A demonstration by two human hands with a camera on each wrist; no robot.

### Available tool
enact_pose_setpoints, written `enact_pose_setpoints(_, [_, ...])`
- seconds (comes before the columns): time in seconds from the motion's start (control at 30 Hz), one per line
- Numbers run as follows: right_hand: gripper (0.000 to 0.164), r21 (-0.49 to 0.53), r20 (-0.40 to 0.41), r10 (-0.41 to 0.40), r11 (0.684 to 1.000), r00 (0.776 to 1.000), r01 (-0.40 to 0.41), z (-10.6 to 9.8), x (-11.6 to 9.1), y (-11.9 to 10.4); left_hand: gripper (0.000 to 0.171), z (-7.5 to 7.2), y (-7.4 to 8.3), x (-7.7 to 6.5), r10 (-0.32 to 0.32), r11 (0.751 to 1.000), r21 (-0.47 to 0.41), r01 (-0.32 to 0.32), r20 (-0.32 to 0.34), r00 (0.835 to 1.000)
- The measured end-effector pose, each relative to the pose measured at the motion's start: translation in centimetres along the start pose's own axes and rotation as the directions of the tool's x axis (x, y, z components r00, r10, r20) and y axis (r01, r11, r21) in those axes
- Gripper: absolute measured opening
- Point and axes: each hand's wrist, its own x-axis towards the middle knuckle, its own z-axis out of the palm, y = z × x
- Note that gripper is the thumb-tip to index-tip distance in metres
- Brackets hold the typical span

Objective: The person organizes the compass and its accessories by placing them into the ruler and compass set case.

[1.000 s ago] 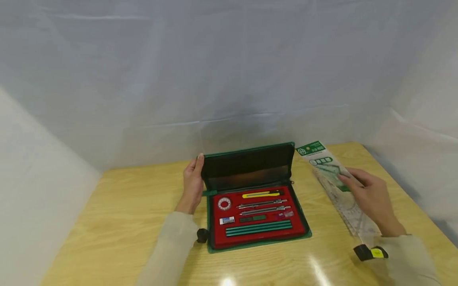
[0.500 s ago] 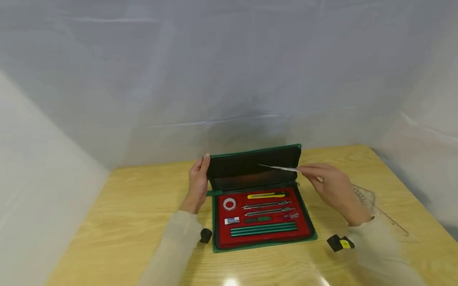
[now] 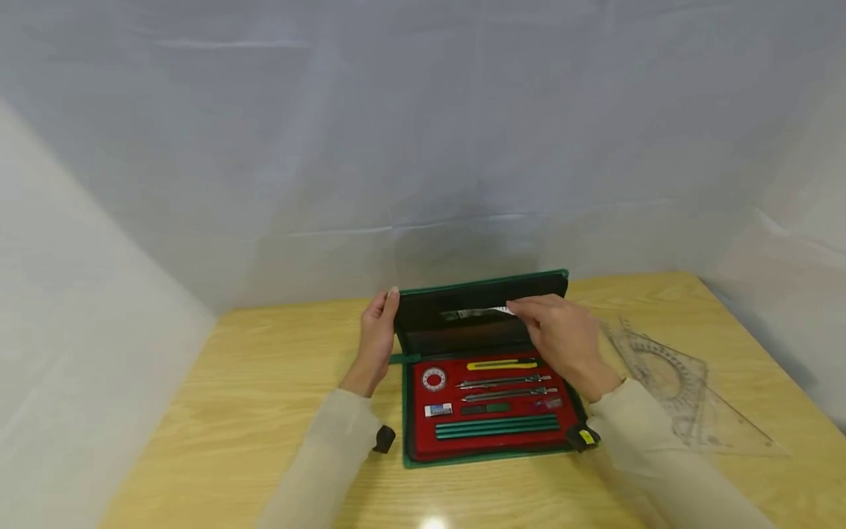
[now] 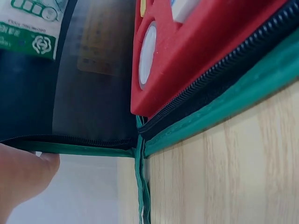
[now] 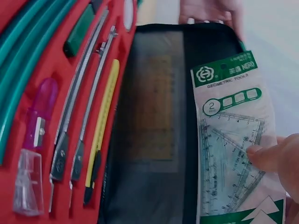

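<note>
A green zip case [image 3: 407,411] lies unfolded on the table with its black-lined lid [image 3: 423,334] raised. My left hand [image 3: 375,338] grips the lid's left edge, thumb on the inner side. With my right hand [image 3: 563,336] I pinch a white and green packet of set squares [image 5: 233,98], its thumb on the front. The packet stands before the lid's lining, above a clear pocket [image 5: 145,186]. Inside that pocket shows an amber ruler-like sheet [image 5: 152,107]. In the head view the right hand covers part of the packet.
The case's red tray [image 3: 463,444] holds green pencils [image 3: 497,426], a yellow craft knife [image 3: 502,364], two compasses [image 3: 507,395], an eraser [image 3: 438,410] and a purple sharpener [image 5: 42,100]. Clear set squares and a protractor [image 3: 687,375] lie to the right on the wooden table [image 3: 284,411].
My right hand has carried the packet leftward from above the clear set squares to the raised lid. The left hand keeps its grip on the lid.
</note>
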Motion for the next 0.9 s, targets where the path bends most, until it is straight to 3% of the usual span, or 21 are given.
enact_pose_setpoints(0.27, [0.015,-0.031,0.079,0.027,0.999,0.997,-0.025,1.4,0.3,-0.5,0.03,-0.1,0.3,0.0,-0.013,1.0,0.014,0.013,0.029,0.999])
enact_pose_setpoints(0.53, [0.014,-0.031,0.151,0.057,0.998,0.987,-0.053,2.2,0.7,-0.7,0.028,0.2,2.4,-0.8,-0.024,0.999,0.029,0.022,0.067,0.997])
enact_pose_setpoints(0.77, [0.014,-0.009,0.196,0.08,0.997,0.977,-0.079,3.1,0.5,-0.9,0.028,0.2,2.4,-0.9,-0.027,0.999,0.029,0.025,0.087,0.996])
enact_pose_setpoints(0.9, [0.012,-0.016,0.179,0.064,0.998,0.982,-0.062,3.5,0.4,-1.0,0.027,0.2,2.4,-0.9,-0.023,0.999,0.028,0.021,0.089,0.996])
